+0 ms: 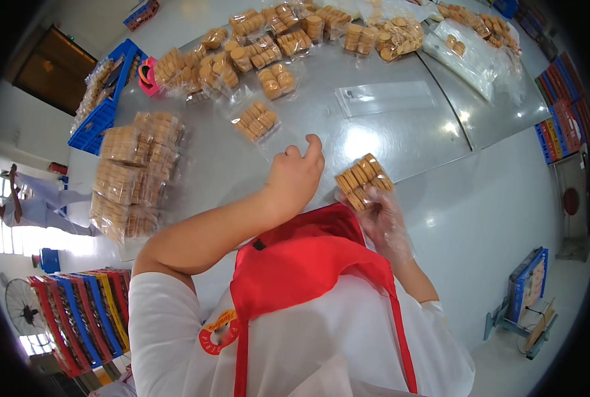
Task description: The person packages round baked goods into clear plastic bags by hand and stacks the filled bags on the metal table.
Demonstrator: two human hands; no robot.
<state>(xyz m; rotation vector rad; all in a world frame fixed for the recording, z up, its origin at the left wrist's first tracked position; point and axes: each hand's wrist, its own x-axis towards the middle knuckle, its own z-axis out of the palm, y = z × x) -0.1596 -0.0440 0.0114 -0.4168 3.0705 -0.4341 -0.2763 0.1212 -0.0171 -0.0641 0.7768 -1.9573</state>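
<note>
Right of centre, the gloved right hand (391, 235)'s fingers hold the biscuit stack (362, 177) by the surface (219, 159)'s edge (a slack grip could spill it); the left hand (293, 177)'s look loosely parted.

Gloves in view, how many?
1: a clear glove on the right hand, holding a biscuit pack. Left hand bare. Background person: too small to tell.

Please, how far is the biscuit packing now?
The stacked packs at the table's left look done. The gloved right hand holds biscuits; the left hand is empty. Probably left: scattered packs outside that stack, and flat clear bags, apparently unused.
</note>
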